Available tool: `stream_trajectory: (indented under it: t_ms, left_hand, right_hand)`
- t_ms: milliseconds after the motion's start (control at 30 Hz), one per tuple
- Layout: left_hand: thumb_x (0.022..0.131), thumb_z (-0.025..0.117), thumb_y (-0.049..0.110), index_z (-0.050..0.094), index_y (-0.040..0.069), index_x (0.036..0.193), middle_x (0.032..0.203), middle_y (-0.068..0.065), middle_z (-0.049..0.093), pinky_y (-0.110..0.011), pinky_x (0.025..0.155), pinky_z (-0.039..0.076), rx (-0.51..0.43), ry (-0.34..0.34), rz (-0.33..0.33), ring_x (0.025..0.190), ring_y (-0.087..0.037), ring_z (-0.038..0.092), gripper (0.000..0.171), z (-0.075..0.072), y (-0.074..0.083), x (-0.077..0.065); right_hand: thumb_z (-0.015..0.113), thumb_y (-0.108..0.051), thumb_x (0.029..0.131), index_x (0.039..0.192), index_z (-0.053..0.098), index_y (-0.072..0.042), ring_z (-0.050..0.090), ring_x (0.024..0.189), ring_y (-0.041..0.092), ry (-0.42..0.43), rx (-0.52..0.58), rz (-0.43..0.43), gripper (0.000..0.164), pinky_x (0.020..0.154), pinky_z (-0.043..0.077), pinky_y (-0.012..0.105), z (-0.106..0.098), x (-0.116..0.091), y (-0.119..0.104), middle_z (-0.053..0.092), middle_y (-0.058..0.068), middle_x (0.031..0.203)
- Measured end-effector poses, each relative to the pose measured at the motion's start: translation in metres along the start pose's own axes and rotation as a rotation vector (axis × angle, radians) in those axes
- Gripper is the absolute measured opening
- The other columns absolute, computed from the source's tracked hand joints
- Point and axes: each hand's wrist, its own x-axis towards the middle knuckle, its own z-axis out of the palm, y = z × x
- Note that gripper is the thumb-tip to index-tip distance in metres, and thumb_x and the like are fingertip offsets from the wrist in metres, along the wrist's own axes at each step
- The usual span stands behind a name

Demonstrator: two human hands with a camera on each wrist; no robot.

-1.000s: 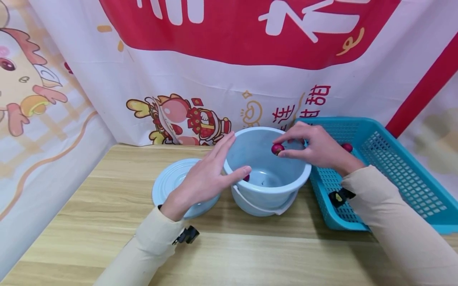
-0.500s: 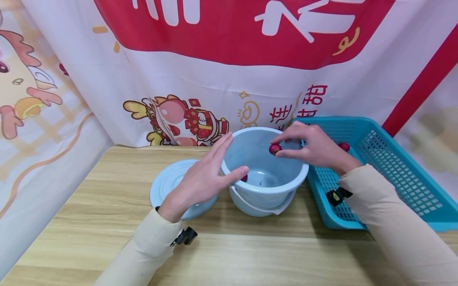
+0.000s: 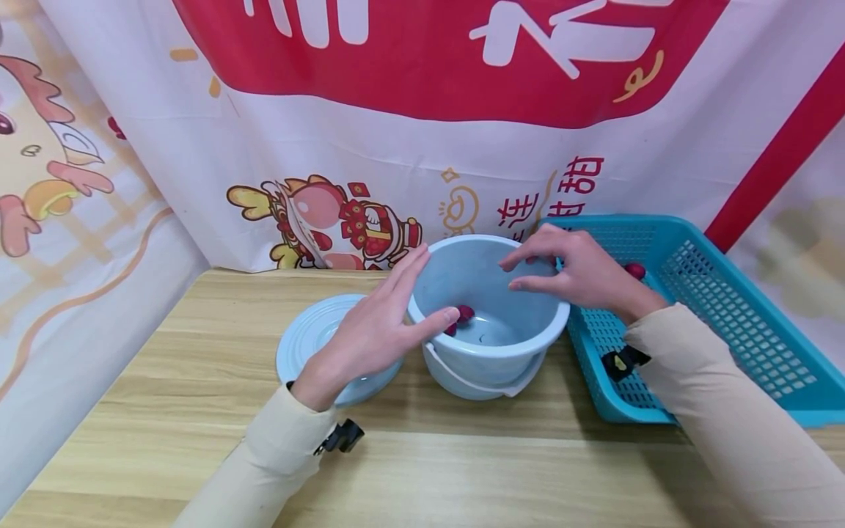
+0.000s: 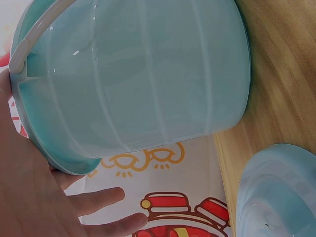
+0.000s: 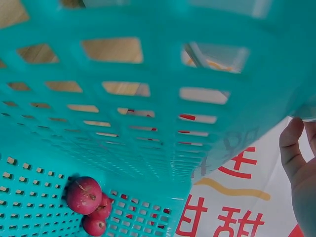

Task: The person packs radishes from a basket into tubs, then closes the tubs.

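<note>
In the head view a light blue bucket (image 3: 491,350) stands mid-table, two small red radishes (image 3: 465,314) on its floor at the left. My left hand (image 3: 372,326) lies against the bucket's left rim, fingers straight and thumb over the edge; the left wrist view shows its palm side by the bucket wall (image 4: 148,74). Over the right rim hovers my right hand (image 3: 577,271), thumb and fingers apart with nothing between them. Beside the bucket is a teal basket (image 3: 634,416); the right wrist view shows several radishes (image 5: 85,195) in its corner.
A round light blue lid (image 3: 300,348) lies on the wooden table left of the bucket, partly under my left hand. The bucket's handle (image 3: 472,383) hangs down at its front. A printed cloth (image 3: 396,161) hangs close behind the table.
My right hand has let go of the radish it pinched, which now lies in the bucket near the other one. The left hand stays at the rim.
</note>
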Motion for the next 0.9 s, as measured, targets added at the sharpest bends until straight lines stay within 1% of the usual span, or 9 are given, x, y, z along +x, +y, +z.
stream_trajectory:
  t_ms: [133, 400, 567, 700, 767, 900]
  left_hand:
    - [0.094, 0.049, 0.082, 0.009, 0.04, 0.171, 0.179, 0.018, 0.005, -0.07, 0.119, 0.041, -0.006, -0.002, -0.005, 0.163, -0.028, 0.03, 0.097, 0.0, 0.0, 0.0]
    - [0.094, 0.047, 0.082, 0.009, 0.039, 0.171, 0.18, 0.017, 0.005, -0.071, 0.12, 0.038, -0.004, -0.004, 0.0, 0.164, -0.026, 0.027, 0.096, 0.0, -0.001, -0.002]
    - [0.094, 0.048, 0.082, 0.01, 0.039, 0.171, 0.18, 0.014, 0.006, -0.071, 0.119, 0.039, -0.004, -0.004, 0.0, 0.164, -0.028, 0.028, 0.096, 0.0, 0.0, -0.001]
    - [0.095, 0.047, 0.082, 0.01, 0.038, 0.171, 0.18, 0.014, 0.006, -0.071, 0.12, 0.039, -0.001, -0.001, 0.007, 0.164, -0.027, 0.028, 0.096, 0.0, 0.0, -0.001]
    - [0.095, 0.047, 0.082, 0.01, 0.038, 0.171, 0.18, 0.014, 0.006, -0.071, 0.12, 0.038, 0.001, 0.0, 0.011, 0.164, -0.027, 0.027, 0.096, 0.0, 0.0, 0.0]
    - [0.095, 0.047, 0.082, 0.01, 0.037, 0.171, 0.18, 0.014, 0.006, -0.07, 0.12, 0.039, 0.003, 0.002, 0.013, 0.164, -0.027, 0.028, 0.096, 0.0, -0.001, 0.0]
  right_hand:
    - [0.09, -0.025, 0.086, 0.12, 0.082, -0.022, 0.061, 0.104, 0.016, -0.003, 0.004, 0.001, 0.035, 0.072, 0.061, 0.03, 0.0, -0.001, 0.0, 0.078, 0.0, 0.117]
    - [0.09, -0.027, 0.086, 0.12, 0.081, -0.024, 0.061, 0.104, 0.016, -0.007, 0.027, 0.021, 0.035, 0.071, 0.06, 0.029, 0.001, -0.002, 0.0, 0.077, -0.001, 0.117]
    - [0.09, -0.028, 0.086, 0.121, 0.081, -0.027, 0.061, 0.105, 0.016, -0.035, 0.026, 0.035, 0.037, 0.071, 0.061, 0.027, -0.003, -0.003, -0.002, 0.075, -0.003, 0.117]
    - [0.09, -0.027, 0.085, 0.123, 0.08, -0.028, 0.061, 0.106, 0.016, -0.053, 0.025, 0.032, 0.04, 0.072, 0.062, 0.027, -0.008, -0.005, -0.002, 0.074, -0.003, 0.117]
    - [0.09, -0.029, 0.085, 0.125, 0.079, -0.029, 0.062, 0.107, 0.017, -0.055, 0.045, 0.051, 0.041, 0.072, 0.063, 0.027, -0.01, -0.008, -0.003, 0.072, -0.002, 0.119]
    - [0.091, -0.032, 0.085, 0.127, 0.078, -0.03, 0.065, 0.11, 0.019, -0.044, 0.116, 0.12, 0.044, 0.073, 0.065, 0.028, -0.016, -0.012, -0.004, 0.072, -0.002, 0.125]
